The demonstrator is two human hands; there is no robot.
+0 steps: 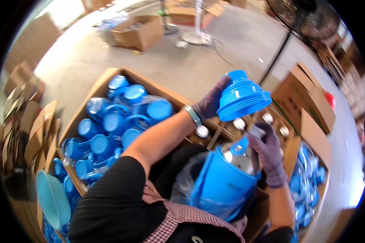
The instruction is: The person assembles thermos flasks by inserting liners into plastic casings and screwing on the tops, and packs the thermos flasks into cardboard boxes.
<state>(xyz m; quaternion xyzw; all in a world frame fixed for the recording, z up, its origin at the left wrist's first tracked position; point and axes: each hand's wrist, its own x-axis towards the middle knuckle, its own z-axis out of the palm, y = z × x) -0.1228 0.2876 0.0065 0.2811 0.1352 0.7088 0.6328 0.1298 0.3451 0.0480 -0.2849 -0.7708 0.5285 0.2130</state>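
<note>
My left hand point(211, 101), in a dark glove, holds a blue threaded lid point(243, 97) up in front of me, tilted, its ridged rim toward the lower right. Below it a large blue container point(227, 182) leans in my lap, with clear plastic around its lower part. A shiny metal inner part point(241, 160) shows at its open top. My gloved right hand point(265, 148) is closed at that opening, around a small greyish piece point(256, 131) that is partly hidden by the fingers.
At the left a carton point(178, 97) holds several blue lidded jugs point(113, 121). Silver-topped items point(239, 123) stand in a divided box ahead. Another carton of wrapped blue parts point(308, 182) is at the right. A teal basin point(52, 200), a fan point(312, 20) and an open box point(140, 34) surround the area.
</note>
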